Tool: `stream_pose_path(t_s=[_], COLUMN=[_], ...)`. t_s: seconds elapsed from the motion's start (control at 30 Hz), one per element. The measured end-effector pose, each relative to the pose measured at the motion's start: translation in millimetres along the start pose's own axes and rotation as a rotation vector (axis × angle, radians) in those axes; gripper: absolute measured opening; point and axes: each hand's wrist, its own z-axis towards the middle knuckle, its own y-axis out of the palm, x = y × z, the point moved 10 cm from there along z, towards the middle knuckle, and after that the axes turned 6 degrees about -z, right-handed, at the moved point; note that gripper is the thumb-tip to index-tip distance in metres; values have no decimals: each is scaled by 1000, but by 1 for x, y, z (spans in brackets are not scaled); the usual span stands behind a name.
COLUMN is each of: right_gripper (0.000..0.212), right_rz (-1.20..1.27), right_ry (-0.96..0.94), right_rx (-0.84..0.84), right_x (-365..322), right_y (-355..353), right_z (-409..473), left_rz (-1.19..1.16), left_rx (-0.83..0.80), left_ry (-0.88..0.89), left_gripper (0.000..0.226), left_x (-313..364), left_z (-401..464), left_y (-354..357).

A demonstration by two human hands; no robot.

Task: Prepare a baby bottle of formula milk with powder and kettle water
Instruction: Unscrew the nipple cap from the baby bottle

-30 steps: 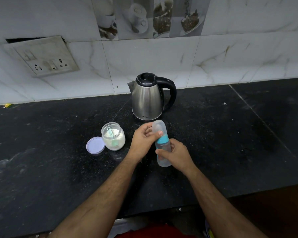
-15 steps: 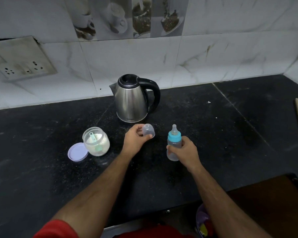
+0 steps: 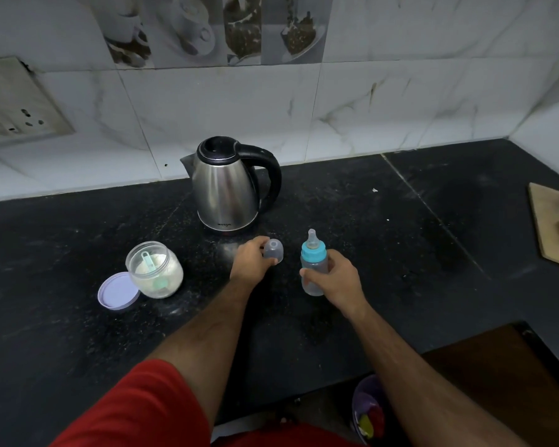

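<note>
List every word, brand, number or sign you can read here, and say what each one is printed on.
"MOTOR" or something close to it: a small brand mark low on the front of the steel kettle, too small to read for certain.
Baby bottle: no legible markings show.
Powder jar and its lilac lid: no text visible.
Wall socket plate: no readable lettering.

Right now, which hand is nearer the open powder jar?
Left. The left hand, holding the clear cap, sits just right of the powder jar. The right hand, gripping the bottle, is farther right again.
</note>
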Motion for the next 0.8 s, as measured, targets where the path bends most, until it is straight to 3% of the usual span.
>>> stream_pose_path(t_s=[0.17, 0.3, 0.47, 0.6, 0.8], right_gripper=[47, 48, 47, 45, 30], right_rz=[6, 8, 51, 148, 362], right_ry=[-28, -35, -37, -58, -99], right_rx=[-23, -45, -87, -194, -449], right_x=[-3, -4, -11, -28, -66], right_y=[2, 6, 16, 37, 76], right_z=[1, 1, 1, -4, -25], left_rz=[108, 98, -168, -582, -789], left_rx=[-9, -11, 122, 2, -284], left_ry=[-10, -14, 26, 26, 61], left_gripper=[66, 84, 49, 13, 32], left_x=[0, -2, 11, 31, 36], left_z=[-1, -4, -24, -50, -72], left_y=[9, 9, -22, -36, -46])
